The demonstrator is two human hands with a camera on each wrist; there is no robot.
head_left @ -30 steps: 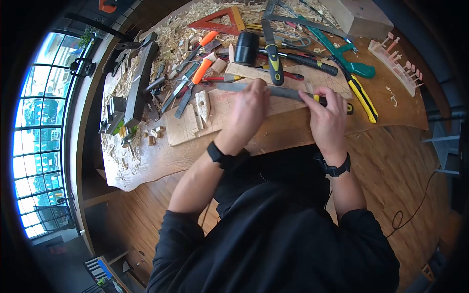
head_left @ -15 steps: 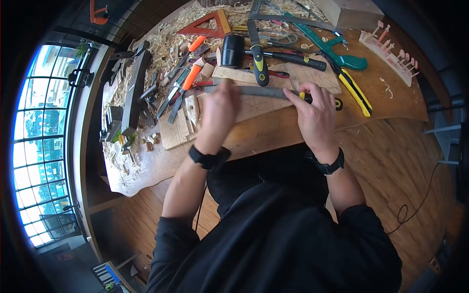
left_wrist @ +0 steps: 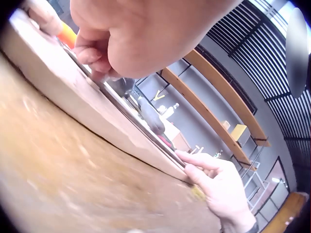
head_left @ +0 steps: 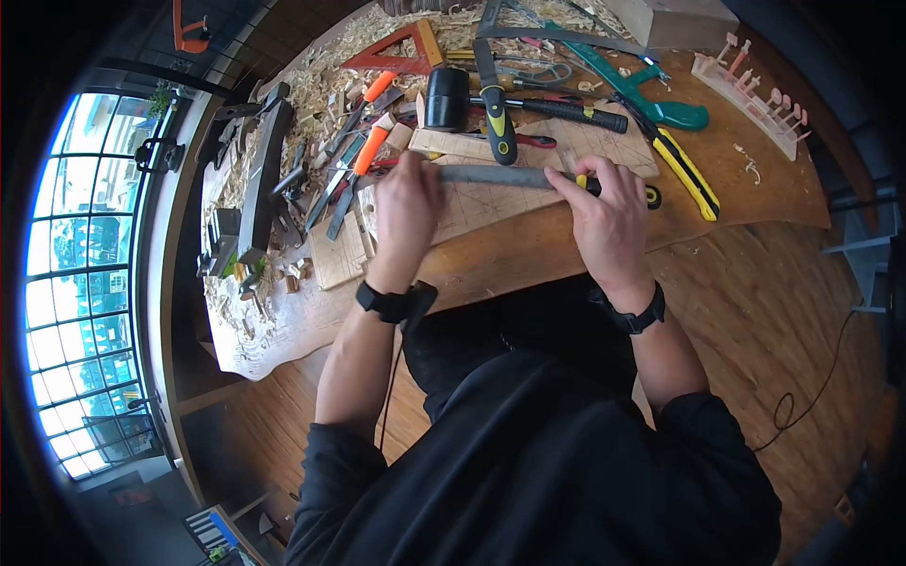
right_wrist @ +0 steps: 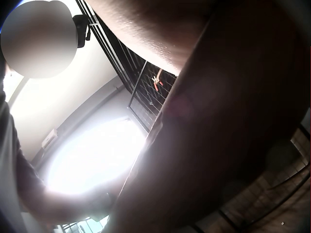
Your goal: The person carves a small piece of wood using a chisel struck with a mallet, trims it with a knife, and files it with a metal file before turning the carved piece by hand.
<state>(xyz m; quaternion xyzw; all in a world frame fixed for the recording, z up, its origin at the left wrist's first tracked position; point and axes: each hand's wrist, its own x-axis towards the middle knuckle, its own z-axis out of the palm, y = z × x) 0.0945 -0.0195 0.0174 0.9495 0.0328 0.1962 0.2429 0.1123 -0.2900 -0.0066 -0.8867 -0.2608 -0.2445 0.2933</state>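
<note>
A long grey flat file [head_left: 500, 176] with a black and yellow handle lies across the wooden board [head_left: 481, 208]. My right hand [head_left: 612, 212] grips it where blade meets handle, thumb and forefinger along the metal. At the blade's other end is my left hand [head_left: 406, 203], slightly blurred, fingers curled down at the file. In the left wrist view the left hand's fingertips [left_wrist: 90, 56] press together right at the blade [left_wrist: 131, 114], around a small piece mostly hidden by them; I cannot tell what it is. The right wrist view is dark and shows little of the work.
Beyond the board lie a black mallet [head_left: 446, 98], a green-handled saw [head_left: 651, 104], a yellow utility knife [head_left: 687, 177] and orange-handled chisels [head_left: 372, 149]. A rack of pink pegs [head_left: 755, 108] stands at right. Wood shavings [head_left: 311, 90] cover the back left, near a vise [head_left: 225, 236].
My left hand has slid leftward along the file toward its far end. The right hand keeps its grip and the file stays on the board. The head view has shifted slightly.
</note>
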